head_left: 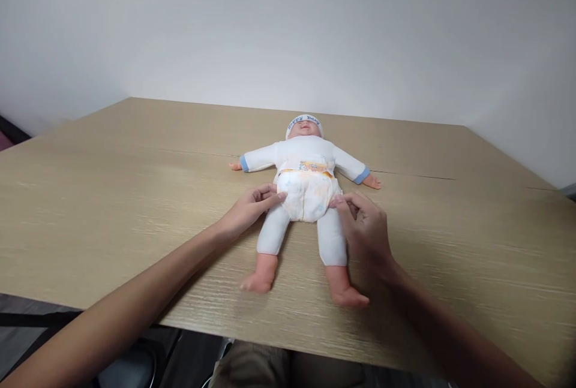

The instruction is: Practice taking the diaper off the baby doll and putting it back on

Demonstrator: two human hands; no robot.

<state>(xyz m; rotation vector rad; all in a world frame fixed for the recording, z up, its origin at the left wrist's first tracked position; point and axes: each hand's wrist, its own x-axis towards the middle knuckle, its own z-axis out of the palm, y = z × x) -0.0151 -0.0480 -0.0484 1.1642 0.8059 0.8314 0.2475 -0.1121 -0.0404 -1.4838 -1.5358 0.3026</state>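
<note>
Pinching both leg edges of the diaper (pixel 305 196) here, thumb against fingers on each side: left hand (pixel 257 202) on the frame-left edge, right hand (pixel 366 220) on the frame-right one. Baby doll (pixel 304 151) is flat on its back mid-frame on the wood-grain table (pixel 135 196), capped head up top, bare feet toward the bottom. Progress-wise I'd call it mostly done: diaper's between the legs, front panel's up over the belly, printed waistband lying across the tummy. What's left is probably just tidying those leg edges. Can't tell if the side tabs are fastened, the hips are too blurry.
</note>
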